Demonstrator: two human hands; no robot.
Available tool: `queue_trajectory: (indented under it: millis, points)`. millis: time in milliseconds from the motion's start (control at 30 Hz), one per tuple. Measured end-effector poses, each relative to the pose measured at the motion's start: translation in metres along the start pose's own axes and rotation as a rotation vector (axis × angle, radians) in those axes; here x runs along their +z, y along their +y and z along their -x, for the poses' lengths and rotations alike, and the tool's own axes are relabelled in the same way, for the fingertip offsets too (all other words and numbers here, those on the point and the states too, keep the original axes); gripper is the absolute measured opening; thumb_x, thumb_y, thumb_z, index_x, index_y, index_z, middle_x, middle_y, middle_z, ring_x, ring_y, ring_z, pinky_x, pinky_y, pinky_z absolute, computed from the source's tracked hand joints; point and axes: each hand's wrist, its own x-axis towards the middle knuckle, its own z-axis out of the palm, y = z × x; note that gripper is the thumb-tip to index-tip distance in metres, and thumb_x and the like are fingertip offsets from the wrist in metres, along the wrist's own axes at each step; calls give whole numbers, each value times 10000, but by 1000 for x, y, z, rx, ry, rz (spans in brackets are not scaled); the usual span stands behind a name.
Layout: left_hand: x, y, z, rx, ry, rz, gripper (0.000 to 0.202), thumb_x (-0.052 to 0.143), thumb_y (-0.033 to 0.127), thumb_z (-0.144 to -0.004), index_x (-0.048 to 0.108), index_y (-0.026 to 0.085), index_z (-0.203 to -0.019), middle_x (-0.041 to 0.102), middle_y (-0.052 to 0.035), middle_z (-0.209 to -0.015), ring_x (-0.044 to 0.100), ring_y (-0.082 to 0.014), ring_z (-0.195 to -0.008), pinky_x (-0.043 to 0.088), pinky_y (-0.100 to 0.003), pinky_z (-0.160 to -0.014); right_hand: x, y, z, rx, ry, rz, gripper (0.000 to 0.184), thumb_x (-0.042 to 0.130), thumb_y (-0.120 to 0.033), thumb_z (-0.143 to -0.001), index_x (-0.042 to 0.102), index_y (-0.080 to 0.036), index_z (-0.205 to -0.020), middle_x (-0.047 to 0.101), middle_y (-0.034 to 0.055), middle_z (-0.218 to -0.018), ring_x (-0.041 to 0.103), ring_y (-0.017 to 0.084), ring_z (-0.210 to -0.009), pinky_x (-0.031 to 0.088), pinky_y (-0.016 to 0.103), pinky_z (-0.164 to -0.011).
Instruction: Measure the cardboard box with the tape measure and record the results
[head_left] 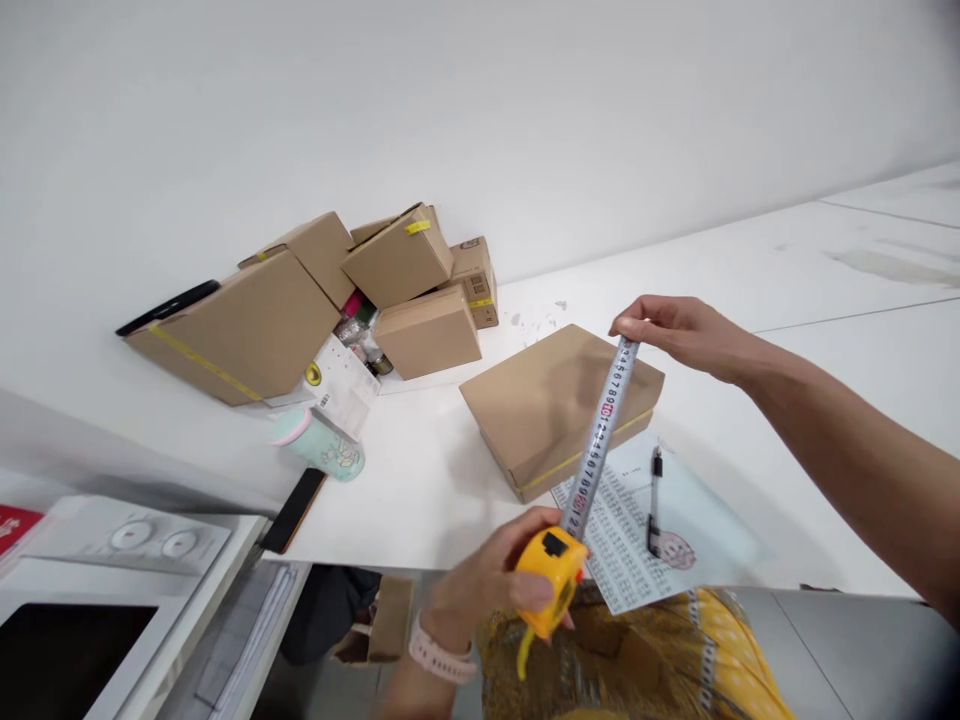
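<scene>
Cardboard boxes (427,335) were piled by the wall (525,120), small containers (381,362) between them. Pink-rimmed mint tumbler (324,447) was on the bench (420,510), white avocado-print packet (346,385) and dark flat object (295,510) just beside it. Two-dial white appliance (97,550) stood far left.

Table (427,510) against wall (600,130), lone box (555,400) on table, sheet (619,575) before lone box to the right, pen (655,505) on sheet, tape measure (553,575) over both, cup (326,445) left of lone box, stacked boxes (401,255) behind cup, appliance (112,585) left of table.
</scene>
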Motion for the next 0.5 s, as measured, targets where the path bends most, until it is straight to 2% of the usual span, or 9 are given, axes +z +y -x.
queue_trajectory:
  millis: [100, 167, 233, 300, 367, 433, 500]
  points:
    - [10, -25, -11, 72, -19, 203, 657, 866, 451, -702, 581, 223, -1249, 654, -124, -1201, 730, -186, -659, 562, -236, -464, 8, -3, 1, -58, 19, -28, 476, 617, -716, -884, 697, -248, -863, 728, 60, -945, 626, 212, -859, 491, 343, -732]
    - [14, -31, -16, 183, 56, 263, 633, 846, 466, -726, 566, 237, -1245, 662, -106, -1173, 738, -193, -653, 561, -231, -454, 14, 13, 2, -35, 155, -23, 482, 528, -696, -947, 697, -246, -918, 741, 80, -1097, 651, 249, -1015, 515, 389, -867]
    - [16, -29, -19, 271, 161, 257, 607, 829, 498, -752, 567, 243, -1237, 664, -90, -1155, 744, -197, -661, 568, -234, -463, 19, 37, 6, 44, 312, 56, 462, 512, -671, -957, 693, -247, -981, 730, 92, -1196, 646, 283, -1091, 509, 436, -923]
    - [18, -23, -22, 322, 270, 216, 610, 830, 534, -748, 582, 233, -1217, 661, -82, -1150, 739, -192, -660, 570, -238, -469, 26, 60, 16, 96, 364, 148, 442, 569, -655, -915, 698, -253, -1046, 724, 97, -1212, 656, 293, -1040, 519, 448, -879]
    - [20, -17, -25, 346, 366, 178, 616, 826, 570, -739, 600, 213, -1188, 659, -79, -1130, 728, -187, -649, 562, -242, -467, 36, 75, 32, 90, 310, 181, 462, 601, -655, -876, 709, -251, -1073, 731, 91, -1123, 662, 259, -890, 525, 421, -795]
    - [22, -14, -30, 357, 433, 155, 608, 808, 600, -741, 617, 194, -1152, 661, -80, -1105, 717, -184, -636, 546, -241, -457, 47, 78, 51, 85, 273, 193, 482, 591, -665, -874, 709, -249, -1087, 718, 68, -984, 631, 219, -743, 507, 384, -697]
    - [25, -13, -35, 357, 470, 147, 589, 785, 611, -751, 631, 185, -1127, 664, -81, -1100, 710, -178, -627, 534, -239, -450, 57, 71, 68, 97, 275, 240, 466, 567, -667, -890, 703, -251, -1049, 689, 46, -877, 594, 201, -664, 467, 360, -625]
